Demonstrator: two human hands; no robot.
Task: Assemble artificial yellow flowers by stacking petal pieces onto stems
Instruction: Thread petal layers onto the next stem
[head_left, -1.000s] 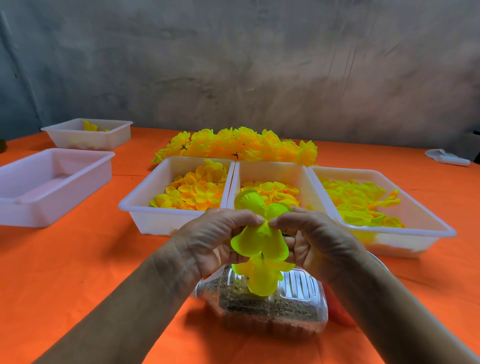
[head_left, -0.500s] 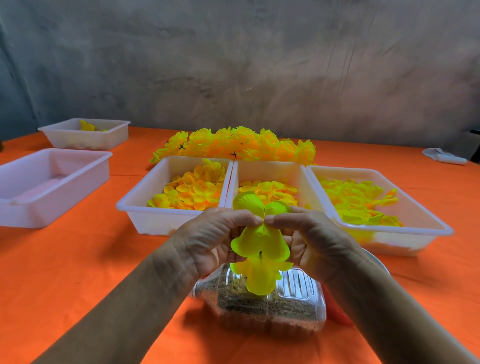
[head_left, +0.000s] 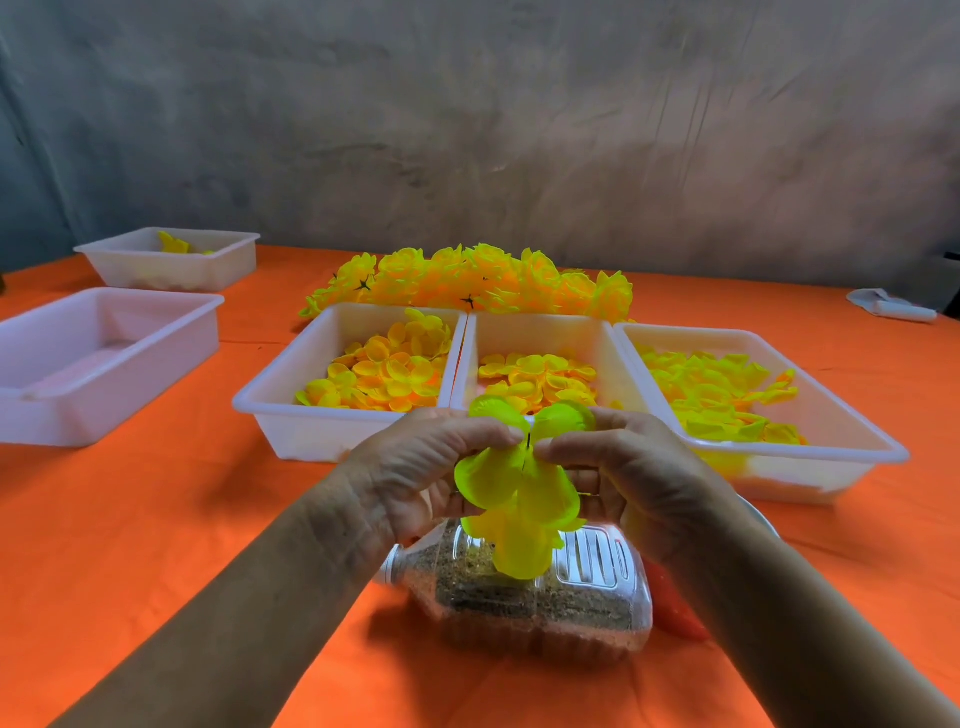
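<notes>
A yellow-green petal piece (head_left: 514, 483) spreads between both hands above a clear plastic bottle (head_left: 524, 592) half full of sand that lies on its side. A thin dark stem tip (head_left: 529, 441) pokes up through the petal's centre. My left hand (head_left: 415, 478) pinches the petal from the left. From the right, my right hand (head_left: 634, 478) pinches the same petal, and the fingertips nearly meet at the stem. More yellow-green petals hang below, partly hiding the stem.
Three white trays stand side by side behind the hands: left tray (head_left: 270, 410), middle tray (head_left: 540, 332), right tray (head_left: 852, 452), each holding yellow petals. Finished yellow flowers (head_left: 467, 280) lie behind them. Two more white trays (head_left: 104, 364) (head_left: 166, 265) sit far left on the orange tablecloth.
The hands hold nearly the same pose; the fingertips have closed in slightly around the stem, and the petal piece sits a little lower on it.
</notes>
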